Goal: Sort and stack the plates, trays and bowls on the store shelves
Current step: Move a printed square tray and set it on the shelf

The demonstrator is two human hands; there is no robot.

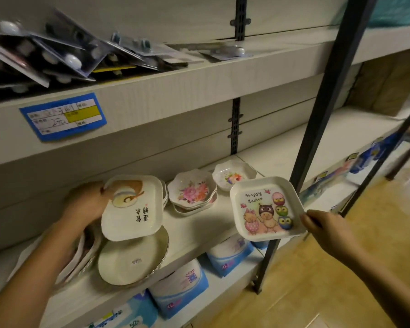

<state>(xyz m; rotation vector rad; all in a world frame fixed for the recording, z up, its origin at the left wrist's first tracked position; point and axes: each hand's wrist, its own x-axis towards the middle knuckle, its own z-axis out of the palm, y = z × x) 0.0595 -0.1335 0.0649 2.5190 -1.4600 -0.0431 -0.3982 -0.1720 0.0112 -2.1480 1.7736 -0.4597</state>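
My left hand grips the far left corner of a square white plate with a deer picture, lifted and tilted above a round white tray on the middle shelf. My right hand pinches the right edge of a square "Happy Easter" plate, held in the air past the shelf's front edge. A stack of scalloped flower bowls stands behind, with a single flower bowl to its right. More white dishes lie under my left forearm, mostly hidden.
A dark metal upright crosses the view just right of the Easter plate. The upper shelf holds blister packs and a blue price label. Blue and white soft packs fill the shelf below. Wooden floor at right.
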